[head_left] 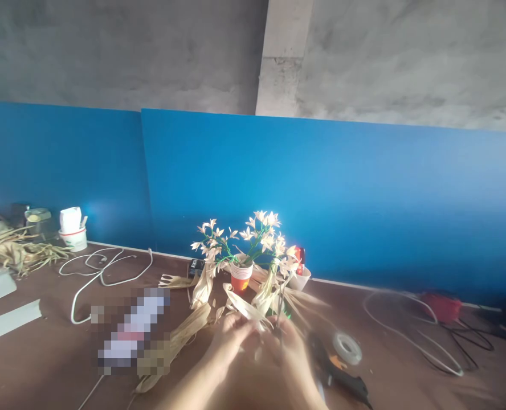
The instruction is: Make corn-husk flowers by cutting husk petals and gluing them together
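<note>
The pale husk strip slanted from far left to near right, its near end pinched in the nearer left hand; just right, the right hand blurred, its grip impossible to tell. Beyond stood 1 orange cup.

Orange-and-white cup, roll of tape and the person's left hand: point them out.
Orange-and-white cup [240, 279]: head view, on its orange wall.
Roll of tape [356, 352]: head view, on the right side of its ring.
Left hand [232, 335]: head view, on the back of the hand.
</note>
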The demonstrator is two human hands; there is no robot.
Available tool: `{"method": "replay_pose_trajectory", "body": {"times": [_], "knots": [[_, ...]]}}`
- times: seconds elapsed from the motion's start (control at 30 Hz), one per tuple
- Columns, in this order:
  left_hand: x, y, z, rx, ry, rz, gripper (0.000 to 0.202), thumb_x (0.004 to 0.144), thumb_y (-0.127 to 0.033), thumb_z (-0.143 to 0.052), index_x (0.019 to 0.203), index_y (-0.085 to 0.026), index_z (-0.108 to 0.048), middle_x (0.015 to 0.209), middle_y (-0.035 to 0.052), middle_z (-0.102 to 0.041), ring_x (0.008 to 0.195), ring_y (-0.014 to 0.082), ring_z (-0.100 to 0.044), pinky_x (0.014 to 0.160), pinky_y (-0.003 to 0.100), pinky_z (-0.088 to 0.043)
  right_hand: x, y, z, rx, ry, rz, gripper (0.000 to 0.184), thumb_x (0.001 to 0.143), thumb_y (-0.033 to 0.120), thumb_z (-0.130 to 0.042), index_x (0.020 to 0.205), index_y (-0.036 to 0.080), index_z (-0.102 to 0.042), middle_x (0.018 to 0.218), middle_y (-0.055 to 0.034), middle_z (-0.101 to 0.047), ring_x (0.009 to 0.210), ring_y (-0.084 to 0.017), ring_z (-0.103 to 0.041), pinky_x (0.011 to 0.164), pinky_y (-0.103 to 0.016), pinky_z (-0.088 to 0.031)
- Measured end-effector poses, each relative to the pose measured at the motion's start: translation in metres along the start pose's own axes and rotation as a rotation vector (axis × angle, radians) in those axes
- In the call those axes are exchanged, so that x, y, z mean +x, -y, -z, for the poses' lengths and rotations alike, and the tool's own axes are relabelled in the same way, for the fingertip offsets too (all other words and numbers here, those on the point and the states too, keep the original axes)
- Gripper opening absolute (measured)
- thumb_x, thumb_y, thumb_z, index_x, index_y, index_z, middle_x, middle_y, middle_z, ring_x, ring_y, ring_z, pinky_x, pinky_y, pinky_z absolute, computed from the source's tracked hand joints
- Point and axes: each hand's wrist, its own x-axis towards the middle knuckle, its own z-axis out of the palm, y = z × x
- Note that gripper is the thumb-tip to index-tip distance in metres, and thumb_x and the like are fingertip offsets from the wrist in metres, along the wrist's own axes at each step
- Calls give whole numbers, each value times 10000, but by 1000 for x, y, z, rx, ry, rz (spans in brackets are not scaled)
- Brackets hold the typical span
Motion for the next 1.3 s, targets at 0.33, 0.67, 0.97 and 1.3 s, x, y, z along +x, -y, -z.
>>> {"method": "replay_pose_trajectory", "body": {"times": [0.33,0.67,0.97,1.3], "knots": [[16,-10,25,51,-297,-217,290,694,-412,-742,630,-152,-628,598,16,-675,478,98,-550,446,186,-348,4,-18,8,-166,415,-216,481,602,555,-773,820,142,-659,594,-20,-650,471,-121,-542,456,-215,-370],[23,-2,30,-183,-326,-99,242,673,-299,-804,677,-160,-607,689,37,-720,701,151,-699,649,220,-541,-2,-13,9,-202,547,-175,601,618,679,-722,829,117,-701,632,-39,-654,465,-92,-475,449,-215,-334],[17,-1,24,-190,-195,-48,222,664,-269,-825,708,-146,-647,744,58,-746,677,146,-700,713,250,-577,-3,-11,5,-246,510,-165,495,645,629,-710,716,141,-664,609,-27,-650,440,-89,-483,435,-209,-315],[7,-6,11,-179,-126,-25,153,695,-237,-788,733,-152,-667,817,70,-761,762,179,-719,756,255,-567,-3,-5,2,-258,517,-99,567,630,712,-654,673,148,-616,566,-8,-585,457,-93,-461,432,-208,-297]]}}
